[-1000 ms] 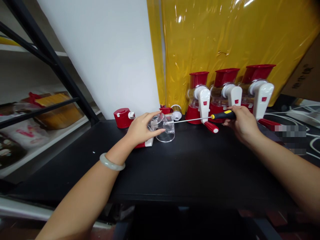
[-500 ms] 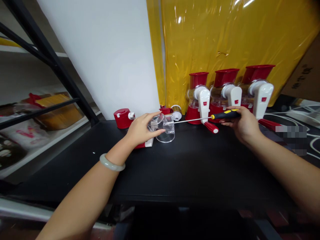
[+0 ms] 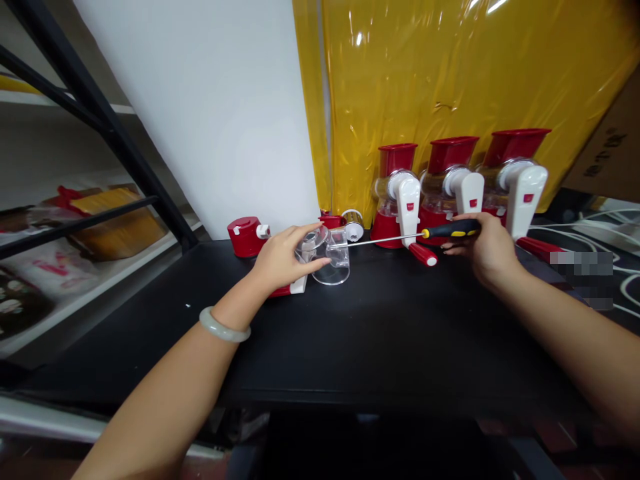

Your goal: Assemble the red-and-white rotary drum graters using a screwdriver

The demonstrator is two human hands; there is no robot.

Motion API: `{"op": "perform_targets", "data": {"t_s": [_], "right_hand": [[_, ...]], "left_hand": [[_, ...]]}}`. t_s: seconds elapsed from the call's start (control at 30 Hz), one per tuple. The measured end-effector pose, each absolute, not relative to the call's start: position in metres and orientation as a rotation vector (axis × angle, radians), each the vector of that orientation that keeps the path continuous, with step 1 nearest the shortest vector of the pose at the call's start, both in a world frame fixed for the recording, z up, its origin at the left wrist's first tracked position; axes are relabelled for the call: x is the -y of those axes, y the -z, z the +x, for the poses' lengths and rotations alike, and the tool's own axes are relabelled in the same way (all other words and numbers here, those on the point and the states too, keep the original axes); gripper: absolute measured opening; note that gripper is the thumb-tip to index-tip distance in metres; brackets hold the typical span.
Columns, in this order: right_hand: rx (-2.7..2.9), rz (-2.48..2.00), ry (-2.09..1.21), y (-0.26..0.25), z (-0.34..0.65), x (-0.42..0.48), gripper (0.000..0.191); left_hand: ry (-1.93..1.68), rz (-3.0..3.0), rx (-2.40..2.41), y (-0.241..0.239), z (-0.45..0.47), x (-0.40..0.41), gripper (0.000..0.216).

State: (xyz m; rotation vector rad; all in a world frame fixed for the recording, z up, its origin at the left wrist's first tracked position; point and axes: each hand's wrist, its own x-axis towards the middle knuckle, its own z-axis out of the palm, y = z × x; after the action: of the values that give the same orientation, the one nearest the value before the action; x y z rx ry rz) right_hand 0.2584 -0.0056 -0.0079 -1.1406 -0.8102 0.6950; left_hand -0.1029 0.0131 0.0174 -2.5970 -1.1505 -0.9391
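My left hand (image 3: 287, 257) is closed around a clear plastic grater housing (image 3: 336, 272), which rests on the black tabletop. In my right hand (image 3: 487, 247) is a screwdriver (image 3: 450, 230) with a black and yellow handle, held level. Its long thin shaft points left, and the tip reaches the clear housing; what the tip touches inside I cannot make out. Just behind the housing lies a metal grater drum (image 3: 353, 225). A red base part (image 3: 245, 237) with a white knob stands left of my left hand. Partly hidden under that hand is a red and white crank handle (image 3: 299, 285).
Three assembled red and white rotary graters (image 3: 400, 193) stand along the back right, their cranks facing me. Behind them is a yellow plastic-wrapped panel (image 3: 450, 73). White cables (image 3: 600, 230) lie at the right. A shelf rack with a black post (image 3: 120, 157) borders the left.
The screwdriver handle has turned about its own axis in my right hand; its yellow marks show in a different place. My left hand and the clear housing have stayed put.
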Motion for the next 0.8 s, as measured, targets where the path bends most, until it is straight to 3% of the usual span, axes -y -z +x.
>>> {"op": "perform_targets", "data": {"t_s": [0.2, 0.4, 0.63, 0.8], "right_hand": [[0.785, -1.054, -0.749, 0.0053, 0.2552, 0.0078, 0.023], [0.837, -1.159, -0.629, 0.0093, 0.2584, 0.0045, 0.004], [0.851, -1.205, -0.696, 0.0077, 0.2575, 0.0054, 0.024], [0.823, -1.103, -0.758, 0.0061, 0.2568, 0.0057, 0.025]], "left_hand": [[0.947, -2.605, 1.149, -0.0175, -0.103, -0.0127, 0.068], [0.945, -2.6, 1.152, -0.0182, -0.1027, -0.0122, 0.067], [0.943, -2.6, 1.153, -0.018, -0.1027, -0.0122, 0.067], [0.945, -2.599, 1.155, -0.0178, -0.1026, -0.0125, 0.067]]}}
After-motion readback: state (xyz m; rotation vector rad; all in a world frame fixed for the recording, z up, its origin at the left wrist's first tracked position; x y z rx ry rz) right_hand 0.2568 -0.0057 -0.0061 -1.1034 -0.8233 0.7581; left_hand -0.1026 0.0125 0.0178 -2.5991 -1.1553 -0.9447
